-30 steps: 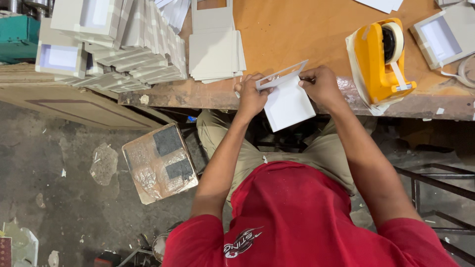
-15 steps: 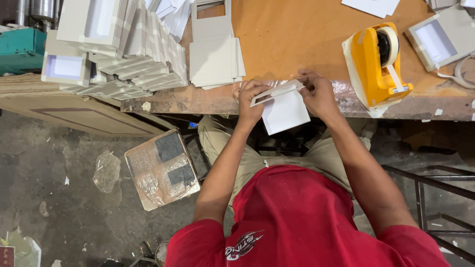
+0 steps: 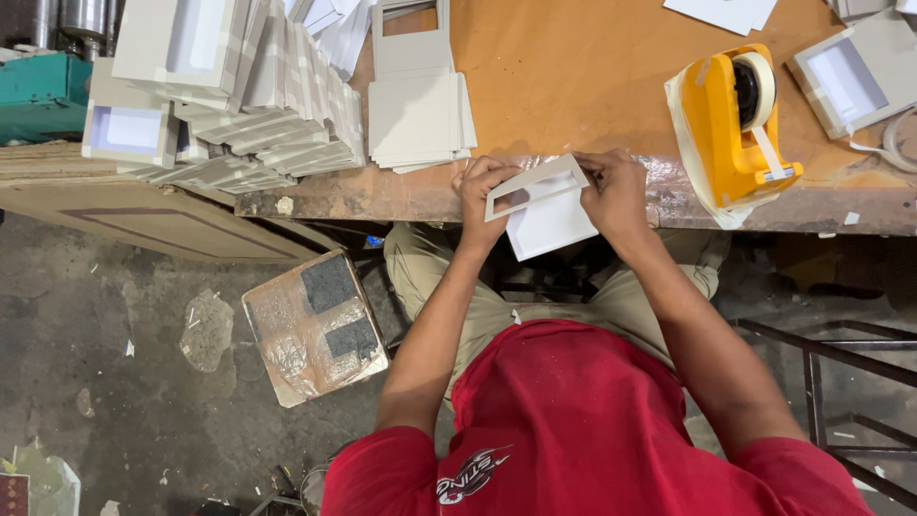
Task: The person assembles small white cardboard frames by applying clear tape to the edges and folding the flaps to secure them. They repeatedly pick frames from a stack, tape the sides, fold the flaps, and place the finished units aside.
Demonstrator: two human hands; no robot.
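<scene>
hands (image 3: 482, 191) (image 3: 616, 191) gripping grey frame (image 3: 535, 183), white card (image 3: 556, 225)

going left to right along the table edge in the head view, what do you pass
Teal machine → heap of grey cardboard frames → flat stack of grey cards → left hand → grey window frame piece → right hand → yellow tape dispenser → open grey box

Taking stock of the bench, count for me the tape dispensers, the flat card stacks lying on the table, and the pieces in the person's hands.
Yellow tape dispenser: 1
Flat stack of grey cards: 1
Grey window frame in both hands: 1
White card behind it: 1
Total: 4
</scene>
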